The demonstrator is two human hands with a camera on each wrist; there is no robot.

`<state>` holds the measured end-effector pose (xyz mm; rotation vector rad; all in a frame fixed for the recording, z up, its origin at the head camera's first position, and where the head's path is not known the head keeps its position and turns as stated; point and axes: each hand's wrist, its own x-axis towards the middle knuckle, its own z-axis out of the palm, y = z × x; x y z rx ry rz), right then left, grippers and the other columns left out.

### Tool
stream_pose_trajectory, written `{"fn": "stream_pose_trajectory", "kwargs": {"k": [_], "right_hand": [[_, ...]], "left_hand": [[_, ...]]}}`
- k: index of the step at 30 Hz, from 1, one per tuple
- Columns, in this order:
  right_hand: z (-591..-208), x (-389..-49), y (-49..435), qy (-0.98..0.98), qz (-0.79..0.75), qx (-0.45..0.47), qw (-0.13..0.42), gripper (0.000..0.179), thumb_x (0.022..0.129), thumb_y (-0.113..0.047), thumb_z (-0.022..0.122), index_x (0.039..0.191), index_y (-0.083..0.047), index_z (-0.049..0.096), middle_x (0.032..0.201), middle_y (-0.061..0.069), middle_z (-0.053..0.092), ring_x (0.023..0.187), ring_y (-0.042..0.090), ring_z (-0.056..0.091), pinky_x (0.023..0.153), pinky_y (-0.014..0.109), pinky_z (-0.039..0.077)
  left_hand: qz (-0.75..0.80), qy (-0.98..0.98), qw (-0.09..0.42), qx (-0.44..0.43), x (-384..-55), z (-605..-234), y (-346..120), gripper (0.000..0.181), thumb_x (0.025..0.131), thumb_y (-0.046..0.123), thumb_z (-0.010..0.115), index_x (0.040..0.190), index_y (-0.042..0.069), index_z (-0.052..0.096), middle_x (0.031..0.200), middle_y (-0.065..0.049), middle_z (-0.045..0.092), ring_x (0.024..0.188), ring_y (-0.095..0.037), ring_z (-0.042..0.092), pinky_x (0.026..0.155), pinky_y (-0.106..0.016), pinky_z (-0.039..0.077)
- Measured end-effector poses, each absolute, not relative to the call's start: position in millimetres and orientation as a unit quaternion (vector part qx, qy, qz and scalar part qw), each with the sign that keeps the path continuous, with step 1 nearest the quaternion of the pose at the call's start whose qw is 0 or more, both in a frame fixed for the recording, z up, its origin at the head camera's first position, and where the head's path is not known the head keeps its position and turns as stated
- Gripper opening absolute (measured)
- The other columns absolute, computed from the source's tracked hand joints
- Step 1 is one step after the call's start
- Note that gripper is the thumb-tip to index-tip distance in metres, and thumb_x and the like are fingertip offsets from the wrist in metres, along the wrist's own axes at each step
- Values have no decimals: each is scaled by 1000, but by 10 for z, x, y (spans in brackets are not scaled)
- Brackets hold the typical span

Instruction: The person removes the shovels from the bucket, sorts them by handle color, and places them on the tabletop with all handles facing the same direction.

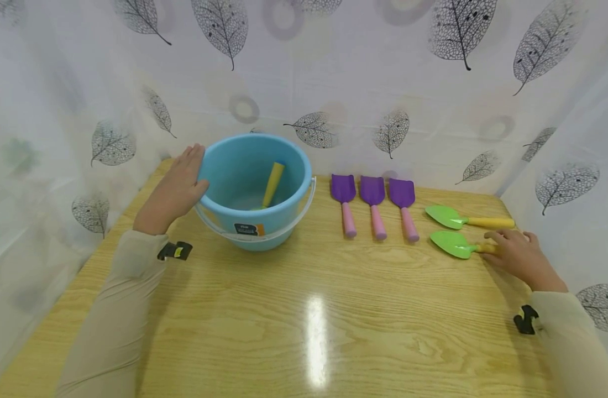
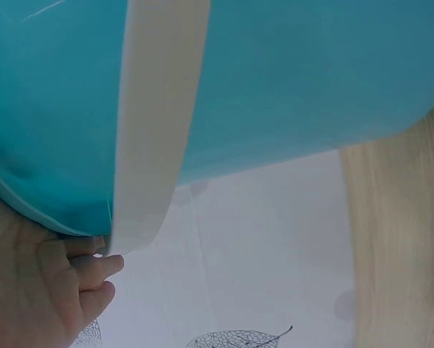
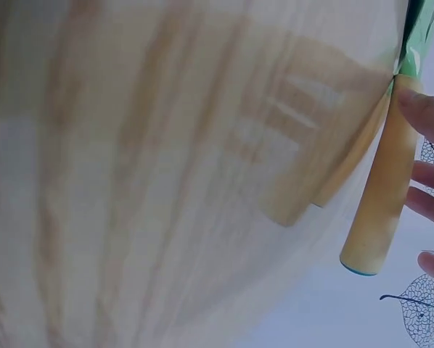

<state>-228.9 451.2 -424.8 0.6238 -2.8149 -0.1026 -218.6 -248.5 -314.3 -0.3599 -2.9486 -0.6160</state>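
A light-blue bucket (image 1: 258,221) with a white handle stands at the left of the table. My left hand (image 1: 177,188) rests against the bucket's left side, fingers extended along the rim and thumb near its edge. Inside the bucket leans a yellow-handled tool (image 1: 273,185), its lower end mostly hidden by the rim. At the far right my right hand (image 1: 523,255) holds the yellow handle of the nearer green trowel (image 1: 452,244), whose blade points left. In the right wrist view, a fingertip overlaps the trowel handle (image 3: 382,196) near its neck, with other fingers along its side.
Another green trowel (image 1: 444,216) with a yellow handle lies just behind the held one. Three purple shovels with pink handles, including the middle shovel (image 1: 372,190), lie in a row right of the bucket. A leaf-patterned curtain (image 1: 344,83) borders the wooden table (image 1: 383,331).
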Motion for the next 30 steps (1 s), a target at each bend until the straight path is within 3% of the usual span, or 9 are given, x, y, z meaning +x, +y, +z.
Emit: {"fn": "stream_pose_trajectory", "kwargs": {"k": [9, 17, 20, 22, 25, 29, 30], "right_hand": [[-4014, -2263, 4400, -974, -65, 188, 107, 54, 67, -25, 82, 111, 0, 60, 102, 30, 59, 89, 45, 56, 81, 67, 35], [-3797, -2283, 4204, -960, -78, 207, 171, 56, 65, -26, 81, 111, -3, 60, 97, 25, 64, 82, 43, 58, 82, 66, 36], [-3672, -2287, 4080, -951, -79, 227, 194, 54, 71, -33, 78, 112, -4, 60, 96, 24, 65, 79, 43, 59, 81, 66, 37], [-3584, -2286, 3994, -945, -77, 240, 209, 53, 77, -41, 72, 112, -4, 61, 95, 24, 65, 78, 43, 59, 81, 65, 38], [-3472, -2295, 3870, -936, -75, 258, 229, 69, 86, -66, 44, 111, -4, 61, 92, 24, 66, 75, 42, 59, 79, 64, 39], [-3341, -2305, 3738, -926, -79, 272, 248, 96, 80, -77, 8, 111, -4, 61, 88, 24, 66, 75, 42, 59, 79, 65, 39], [-3307, -2304, 3709, -926, -81, 272, 248, 97, 80, -78, 7, 112, -4, 61, 88, 24, 66, 76, 42, 59, 80, 66, 39]], "left_hand": [[-200, -971, 56, -119, -2193, -3143, -2486, 67, 92, 17, 30, 148, -7, 4, 156, -27, 5, 145, -42, 3, 119, -53, 6], [-197, -971, 59, -123, -2194, -3145, -2491, 66, 93, 18, 31, 148, -8, 5, 155, -27, 6, 145, -42, 3, 120, -52, 6], [-198, -970, 59, -125, -2199, -3156, -2498, 66, 93, 18, 30, 148, -8, 5, 155, -27, 5, 145, -42, 2, 120, -52, 5], [-198, -970, 60, -124, -2203, -3163, -2501, 66, 93, 18, 30, 148, -8, 4, 156, -26, 5, 145, -42, 2, 120, -52, 5], [-199, -970, 60, -124, -2201, -3167, -2502, 66, 93, 19, 30, 148, -7, 4, 156, -26, 4, 145, -42, 2, 120, -53, 5], [-196, -971, 61, -123, -2199, -3157, -2496, 67, 93, 18, 32, 148, -8, 5, 156, -26, 6, 145, -42, 3, 120, -53, 6], [-196, -971, 61, -124, -2198, -3152, -2494, 67, 93, 18, 32, 148, -8, 5, 156, -26, 6, 145, -42, 3, 120, -53, 6]]}}
